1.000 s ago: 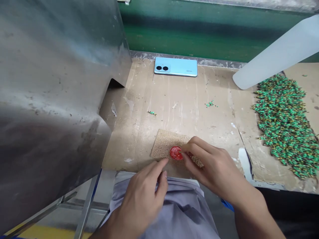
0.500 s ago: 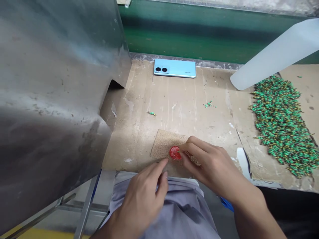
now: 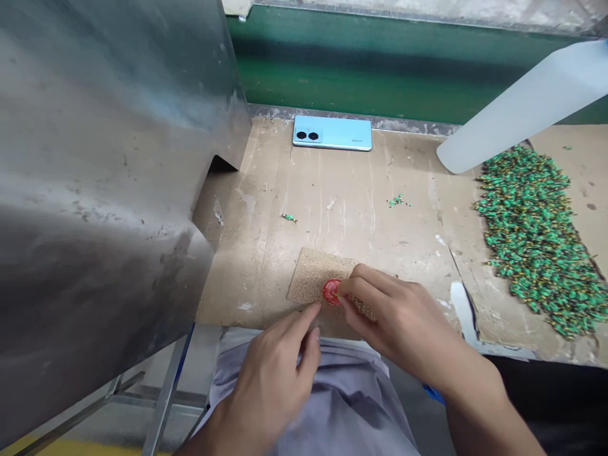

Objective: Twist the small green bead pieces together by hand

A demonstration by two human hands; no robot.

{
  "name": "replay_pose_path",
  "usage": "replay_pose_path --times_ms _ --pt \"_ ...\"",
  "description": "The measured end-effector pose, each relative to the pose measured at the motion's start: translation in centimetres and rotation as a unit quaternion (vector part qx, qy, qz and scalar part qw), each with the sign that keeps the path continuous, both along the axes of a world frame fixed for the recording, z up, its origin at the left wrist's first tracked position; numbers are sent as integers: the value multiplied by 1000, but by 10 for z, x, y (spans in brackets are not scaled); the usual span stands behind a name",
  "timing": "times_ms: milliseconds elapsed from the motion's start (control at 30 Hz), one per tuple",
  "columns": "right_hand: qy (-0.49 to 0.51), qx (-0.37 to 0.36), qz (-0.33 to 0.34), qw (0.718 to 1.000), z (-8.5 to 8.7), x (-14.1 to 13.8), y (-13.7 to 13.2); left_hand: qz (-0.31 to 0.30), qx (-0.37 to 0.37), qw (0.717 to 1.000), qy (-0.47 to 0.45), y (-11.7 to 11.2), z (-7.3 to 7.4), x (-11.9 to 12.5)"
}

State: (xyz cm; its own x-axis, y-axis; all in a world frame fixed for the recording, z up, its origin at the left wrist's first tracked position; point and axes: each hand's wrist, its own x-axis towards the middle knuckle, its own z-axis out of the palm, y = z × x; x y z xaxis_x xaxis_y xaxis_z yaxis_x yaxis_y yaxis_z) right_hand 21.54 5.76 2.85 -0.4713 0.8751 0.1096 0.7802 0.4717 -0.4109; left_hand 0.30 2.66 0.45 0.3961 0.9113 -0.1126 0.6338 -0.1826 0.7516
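Note:
A red round dish-like piece [image 3: 331,292] lies on a speckled tan board [image 3: 308,276] near the table's front edge. My right hand [image 3: 387,304] reaches over the board's right side, thumb and forefinger pinched at the red piece. A tiny greenish part shows at those fingertips, mostly hidden by them. My left hand [image 3: 280,364] rests at the front edge with its fingers loosely stretched out. Its index fingertip is close to the board's lower edge, below the red piece, and it holds nothing.
A big heap of small green-and-yellow parts [image 3: 536,237] covers the right side. A few more green bits [image 3: 397,201] lie mid-table. Behind are a light blue phone [image 3: 332,132] and a leaning white tube [image 3: 517,107]. A metal housing [image 3: 118,190] walls off the left.
My right hand's pinched fingertips have shifted slightly left and down over the red piece. My left hand has stayed where it was.

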Motion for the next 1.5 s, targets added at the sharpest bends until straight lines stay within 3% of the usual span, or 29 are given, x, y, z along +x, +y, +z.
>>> replay_pose_path --times_ms 200,333,500,633,733,900,1200,1333,1433,1500 --pt "60 -33 -16 998 7 7 -3 -3 0 1000 6 -2 0 -1" --pt "124 -45 -75 988 10 22 -12 -2 9 1000 6 -1 -1 -1" --pt "148 -47 -148 977 -4 43 -33 -8 46 999 -14 -5 -5 -3" --pt "137 -61 -181 972 -21 52 -50 -48 79 994 -59 -10 -8 5" --pt "132 -62 -191 971 -27 54 -59 -81 86 990 -78 -14 -10 16" --pt "112 -55 -196 973 -30 56 -63 -114 97 988 -27 -16 -14 31" --pt "93 -49 -184 977 -38 56 -60 -127 94 987 19 -19 -18 34" --pt "111 -38 -185 976 -36 58 -61 -114 38 993 -14 -19 -14 33" --pt "131 -15 -194 972 -35 60 -62 -75 -95 989 -87 -18 -3 27" --pt "144 0 -200 969 -34 60 -63 -44 -209 964 -159 -17 5 21"
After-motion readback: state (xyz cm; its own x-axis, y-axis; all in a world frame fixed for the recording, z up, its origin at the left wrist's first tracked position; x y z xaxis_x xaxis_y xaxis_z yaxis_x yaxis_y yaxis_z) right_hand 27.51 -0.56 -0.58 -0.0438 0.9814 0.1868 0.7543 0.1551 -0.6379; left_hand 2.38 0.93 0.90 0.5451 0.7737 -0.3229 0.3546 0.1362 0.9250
